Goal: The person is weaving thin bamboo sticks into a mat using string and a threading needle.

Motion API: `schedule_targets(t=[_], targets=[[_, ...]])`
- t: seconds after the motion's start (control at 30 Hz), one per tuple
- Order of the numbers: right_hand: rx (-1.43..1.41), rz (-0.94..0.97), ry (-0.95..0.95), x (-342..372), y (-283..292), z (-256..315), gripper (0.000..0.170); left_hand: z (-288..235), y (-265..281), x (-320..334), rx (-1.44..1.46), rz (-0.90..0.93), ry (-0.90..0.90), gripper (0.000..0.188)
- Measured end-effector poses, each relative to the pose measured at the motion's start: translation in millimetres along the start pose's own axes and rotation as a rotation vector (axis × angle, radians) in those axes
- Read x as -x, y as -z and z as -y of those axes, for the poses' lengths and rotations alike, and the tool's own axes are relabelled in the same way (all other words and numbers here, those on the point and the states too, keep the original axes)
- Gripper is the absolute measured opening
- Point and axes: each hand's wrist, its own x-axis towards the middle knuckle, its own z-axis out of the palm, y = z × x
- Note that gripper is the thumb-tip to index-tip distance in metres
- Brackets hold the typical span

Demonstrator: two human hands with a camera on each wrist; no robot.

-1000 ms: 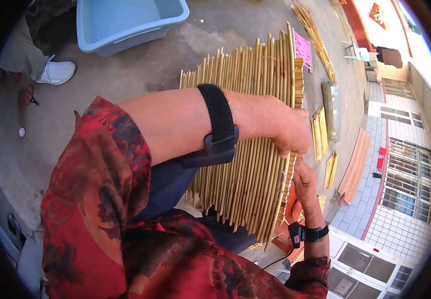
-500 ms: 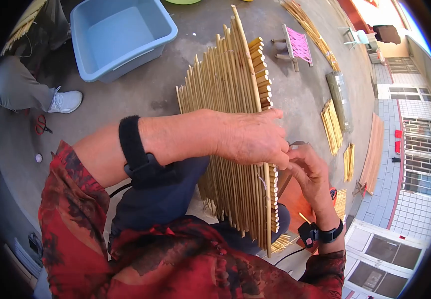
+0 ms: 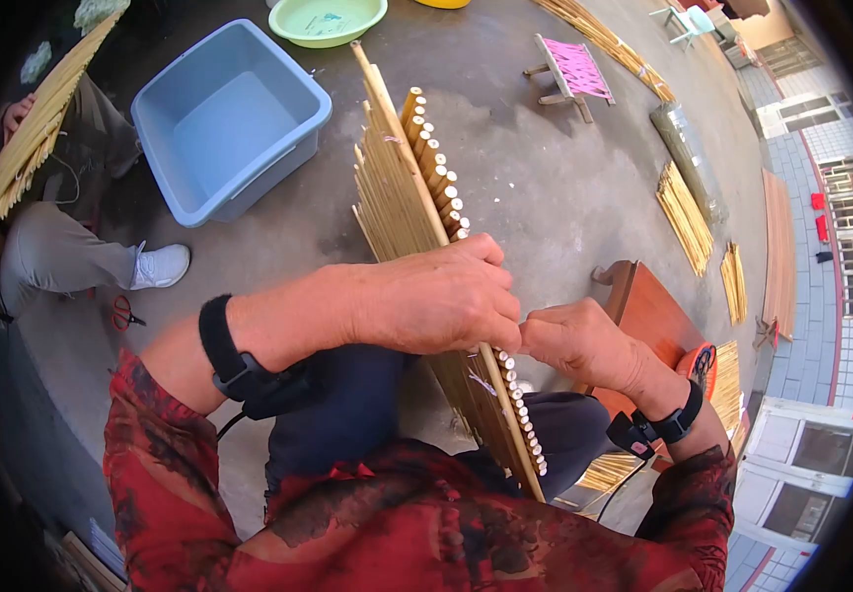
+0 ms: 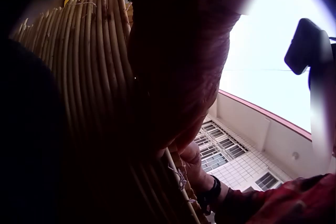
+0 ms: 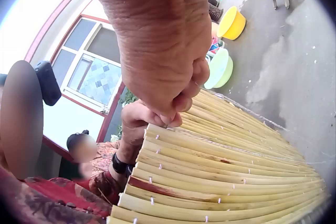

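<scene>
A mat of many pale straight stalks [image 3: 394, 192], bound with small white thread stitches, stands steeply tilted over the person's lap. One long stalk [image 3: 384, 104] lies along its edge, with cut stalk ends [image 3: 433, 163] beside it. The left hand [image 3: 441, 298] reaches across the mat, its fingers curled over the edge. Right against it is the right hand [image 3: 584, 340], fingertips pinched together at the edge. In the right wrist view, thin white thread [image 5: 241, 106] runs over the mat's stitched face [image 5: 210, 182] from near the right hand's curled fingers; the pinched spot itself is hidden.
A blue tub [image 3: 229, 123] and a green basin [image 3: 328, 20] stand on the concrete floor. At the left, another person holds a similar stalk mat [image 3: 37, 138]; red scissors [image 3: 124, 314] lie nearby. A brown low table [image 3: 648, 316], a pink-topped stool [image 3: 574, 71] and stalk bundles [image 3: 685, 217] are at the right.
The mat has turned to stand more edge-on. The right hand has risen from below the mat's edge to beside the left hand, and the head view has swung, bringing the green basin into sight.
</scene>
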Motion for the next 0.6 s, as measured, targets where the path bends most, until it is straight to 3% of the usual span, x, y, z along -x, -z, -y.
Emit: schedule_targets(t=[0.17,0.3,0.4,0.47,0.5,0.57,0.6], targets=[[0.019,0.044,0.122,-4,0,-5,0.020,-4,4,7,0.011,-0.021,0.043,0.017],[0.001,0.053,0.092,1,7,-5,0.025,-3,4,6,0.003,-0.011,0.037,0.018],[-0.010,0.078,0.024,4,16,-3,0.028,-3,4,5,-0.023,-0.044,0.041,0.017],[0.152,-0.331,-0.135,4,27,1,0.027,-3,5,5,-0.036,-0.022,0.040,0.017],[0.160,-0.333,-0.130,3,33,7,0.027,-3,5,5,-0.044,-0.025,0.038,0.017],[-0.204,-0.366,-0.329,0,35,23,0.024,-2,-2,2,-0.060,-0.059,0.031,0.017],[-0.254,-0.276,-0.351,-3,30,28,0.022,-3,-4,1,-0.057,-0.056,0.027,0.017]])
